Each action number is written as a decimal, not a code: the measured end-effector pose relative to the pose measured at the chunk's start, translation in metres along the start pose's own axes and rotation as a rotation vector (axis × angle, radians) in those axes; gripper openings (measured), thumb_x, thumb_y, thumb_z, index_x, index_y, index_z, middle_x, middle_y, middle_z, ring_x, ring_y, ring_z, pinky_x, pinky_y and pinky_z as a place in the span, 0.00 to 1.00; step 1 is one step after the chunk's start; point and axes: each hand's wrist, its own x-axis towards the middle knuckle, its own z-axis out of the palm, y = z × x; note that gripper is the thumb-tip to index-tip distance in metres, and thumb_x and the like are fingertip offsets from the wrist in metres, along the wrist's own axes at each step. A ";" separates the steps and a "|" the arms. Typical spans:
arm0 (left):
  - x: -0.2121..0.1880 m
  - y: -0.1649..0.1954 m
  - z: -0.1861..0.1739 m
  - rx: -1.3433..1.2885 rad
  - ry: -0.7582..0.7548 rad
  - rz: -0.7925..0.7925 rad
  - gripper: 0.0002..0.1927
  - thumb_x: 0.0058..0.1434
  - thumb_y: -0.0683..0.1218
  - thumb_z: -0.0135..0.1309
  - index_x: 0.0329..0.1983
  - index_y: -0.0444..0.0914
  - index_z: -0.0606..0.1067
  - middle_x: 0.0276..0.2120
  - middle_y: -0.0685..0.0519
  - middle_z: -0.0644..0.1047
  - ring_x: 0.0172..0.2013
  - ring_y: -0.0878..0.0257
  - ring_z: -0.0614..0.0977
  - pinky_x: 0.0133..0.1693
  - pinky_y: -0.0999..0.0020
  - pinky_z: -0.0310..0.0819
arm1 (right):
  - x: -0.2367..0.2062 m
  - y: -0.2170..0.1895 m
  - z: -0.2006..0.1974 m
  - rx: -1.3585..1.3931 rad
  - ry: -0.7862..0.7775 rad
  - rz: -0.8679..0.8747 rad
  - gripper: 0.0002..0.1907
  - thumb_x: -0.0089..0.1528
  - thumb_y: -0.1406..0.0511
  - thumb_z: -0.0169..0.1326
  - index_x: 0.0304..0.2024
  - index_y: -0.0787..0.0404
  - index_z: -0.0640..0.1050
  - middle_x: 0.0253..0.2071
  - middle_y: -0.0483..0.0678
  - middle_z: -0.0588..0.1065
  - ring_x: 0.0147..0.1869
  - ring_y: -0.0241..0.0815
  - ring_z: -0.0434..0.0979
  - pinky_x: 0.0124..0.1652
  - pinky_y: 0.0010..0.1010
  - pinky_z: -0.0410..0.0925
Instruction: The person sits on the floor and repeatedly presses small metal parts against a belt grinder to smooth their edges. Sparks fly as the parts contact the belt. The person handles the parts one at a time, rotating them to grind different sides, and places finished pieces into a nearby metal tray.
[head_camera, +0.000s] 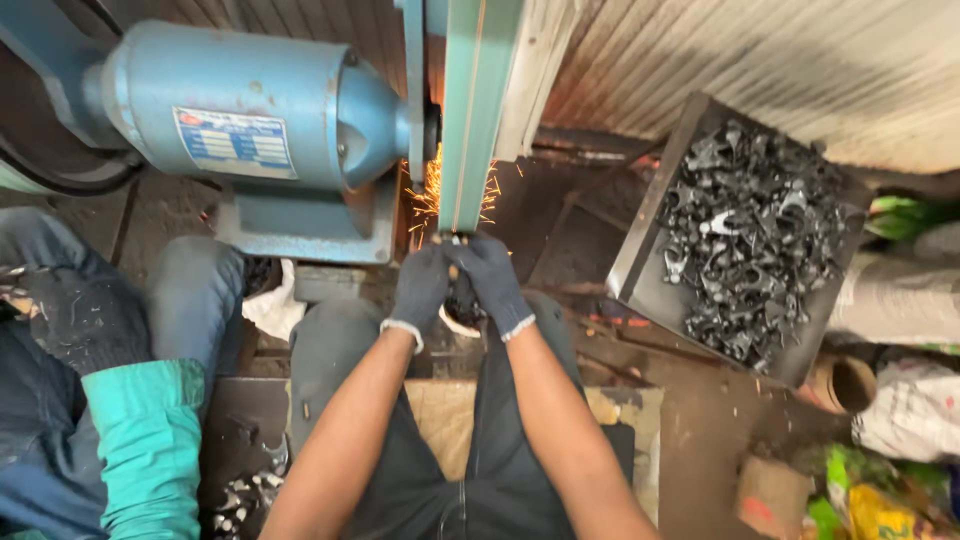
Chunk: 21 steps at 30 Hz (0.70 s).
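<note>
While sparks (432, 190) fly at twelve o'clock from the hands, the person presses a small metal piece (453, 268) up against the green sanding belt (472, 120). The left hand (420, 288) and the right hand (492, 280), both in dark gloves, are drawn tight together, fingertips pinching the piece between them; it is mostly hidden, only a sliver shows. To my eye the step goes best with both wrists held steady, pressure light and even, and fingertips kept back from the belt's face, since the gloves sit very near it.

Counting outward: two gloved hands, one piece in them, one belt. At ten o'clock sits one blue motor (250, 105) on its base. At three o'clock one dark metal tray (640, 285) leans, heaped with dark metal parts (750, 240), too many and too tangled to count. At eight o'clock another person's leg and one green sleeve (145, 440) show, with a few more small parts (240, 495) below, too blurred to number. One cardboard tube (845, 385) lies at four o'clock.
</note>
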 end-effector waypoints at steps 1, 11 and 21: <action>-0.001 0.002 -0.001 -0.001 -0.021 -0.017 0.23 0.68 0.56 0.44 0.39 0.34 0.79 0.27 0.43 0.81 0.28 0.53 0.82 0.33 0.57 0.73 | -0.008 -0.005 0.001 0.040 -0.044 0.019 0.17 0.65 0.70 0.54 0.55 0.70 0.78 0.49 0.49 0.79 0.47 0.35 0.78 0.45 0.27 0.72; 0.000 0.007 -0.008 0.258 -0.016 0.046 0.25 0.61 0.61 0.52 0.40 0.34 0.79 0.32 0.39 0.81 0.35 0.47 0.83 0.37 0.54 0.72 | -0.035 -0.001 -0.001 0.194 -0.079 0.067 0.25 0.61 0.72 0.56 0.61 0.69 0.71 0.53 0.49 0.77 0.54 0.39 0.77 0.54 0.30 0.71; -0.002 0.010 -0.009 0.292 0.069 0.126 0.24 0.63 0.61 0.52 0.41 0.35 0.81 0.32 0.39 0.81 0.36 0.44 0.82 0.39 0.53 0.71 | -0.016 -0.003 -0.001 0.179 -0.081 -0.012 0.27 0.58 0.75 0.54 0.61 0.65 0.71 0.52 0.47 0.77 0.54 0.37 0.79 0.53 0.30 0.73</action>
